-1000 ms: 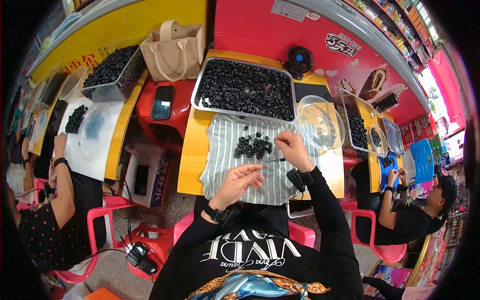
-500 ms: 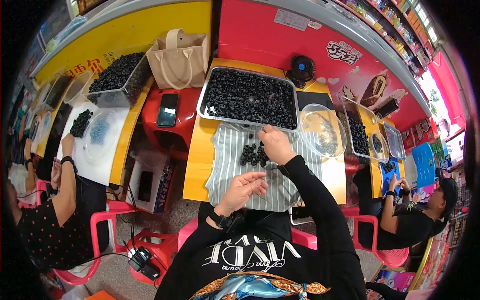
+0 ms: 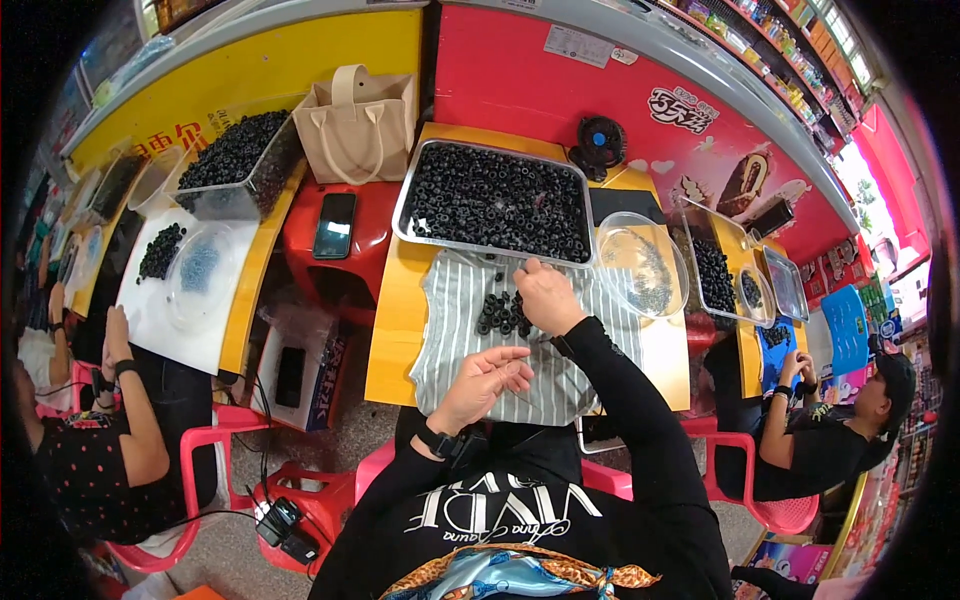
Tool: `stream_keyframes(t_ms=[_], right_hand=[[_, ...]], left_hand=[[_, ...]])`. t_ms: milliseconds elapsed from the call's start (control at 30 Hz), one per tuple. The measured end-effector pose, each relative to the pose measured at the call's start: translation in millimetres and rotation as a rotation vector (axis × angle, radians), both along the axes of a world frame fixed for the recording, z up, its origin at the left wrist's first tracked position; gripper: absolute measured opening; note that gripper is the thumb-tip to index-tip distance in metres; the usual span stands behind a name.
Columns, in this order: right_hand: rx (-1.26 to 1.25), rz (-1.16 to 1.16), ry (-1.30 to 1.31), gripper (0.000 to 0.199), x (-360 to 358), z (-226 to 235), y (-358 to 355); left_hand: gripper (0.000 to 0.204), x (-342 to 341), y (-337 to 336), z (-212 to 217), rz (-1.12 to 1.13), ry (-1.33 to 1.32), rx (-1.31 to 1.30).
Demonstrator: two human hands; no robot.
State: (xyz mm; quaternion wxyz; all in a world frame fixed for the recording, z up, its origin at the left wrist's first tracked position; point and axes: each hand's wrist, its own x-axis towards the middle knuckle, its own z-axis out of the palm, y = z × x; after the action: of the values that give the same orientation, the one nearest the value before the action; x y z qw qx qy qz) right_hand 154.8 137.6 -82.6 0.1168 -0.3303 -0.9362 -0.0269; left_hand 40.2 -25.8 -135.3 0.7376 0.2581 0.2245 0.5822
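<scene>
On a grey-and-white striped cloth [image 3: 448, 330] in front of me lies a small pile of black ring-shaped parts [image 3: 497, 315]. My right hand [image 3: 550, 298] reaches in at the pile's right edge, its fingers bent and drawn together; whatever they pinch is hidden. Nearer to me, my left hand [image 3: 482, 385] hovers above the cloth with its fingers curled toward the thumb, and anything between them is too small to make out. Just beyond the cloth, a metal tray [image 3: 402, 222] is heaped with the same black parts.
Right of the tray stands a round clear tub [image 3: 684, 285] with small pieces inside. A small black fan [image 3: 600, 142] is behind it. To the left are a phone [image 3: 335, 225] on a red stool [image 3: 300, 215] and a beige bag [image 3: 352, 125]. People sit at tables on both sides.
My right hand has shifted slightly down toward the pile; my left hand has barely moved. The person on the left has drawn a hand back from the white table.
</scene>
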Motion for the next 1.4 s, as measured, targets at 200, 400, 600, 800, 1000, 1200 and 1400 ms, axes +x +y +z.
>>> stream_keyframes(t_ms=[200,400,600,800,1000,1200,1400], right_hand=[[-0.012,0.017,-0.005,0.010,2.9,-2.3,4.7],[-0.012,0.039,0.001,0.011,3.6,0.0,3.9],[-0.049,0.016,0.052,0.014,11.6,5.3,2.8],[-0.291,-0.050,0.362,0.015,49.8,24.5,-26.7],[-0.530,-0.169,0.447,0.013,80.2,9.4,-59.4],[-0.547,-0.207,0.607,0.013,89.6,6.4,-79.3],[-0.517,-0.213,0.587,0.013,101.6,-3.3,-98.8]], left_hand=[[0.029,0.3,1.2,0.9,-0.008,0.002,0.017],[0.029,-0.1,0.2,3.4,-0.002,0.000,0.016],[0.030,0.3,0.2,1.8,0.002,-0.001,0.022],[0.030,0.4,0.0,0.4,-0.009,-0.016,-0.005],[0.030,-0.4,0.3,4.3,0.010,0.000,0.025],[0.032,-0.3,-0.5,3.6,0.016,0.016,0.014],[0.031,-0.1,1.1,3.9,0.025,0.049,0.009]])
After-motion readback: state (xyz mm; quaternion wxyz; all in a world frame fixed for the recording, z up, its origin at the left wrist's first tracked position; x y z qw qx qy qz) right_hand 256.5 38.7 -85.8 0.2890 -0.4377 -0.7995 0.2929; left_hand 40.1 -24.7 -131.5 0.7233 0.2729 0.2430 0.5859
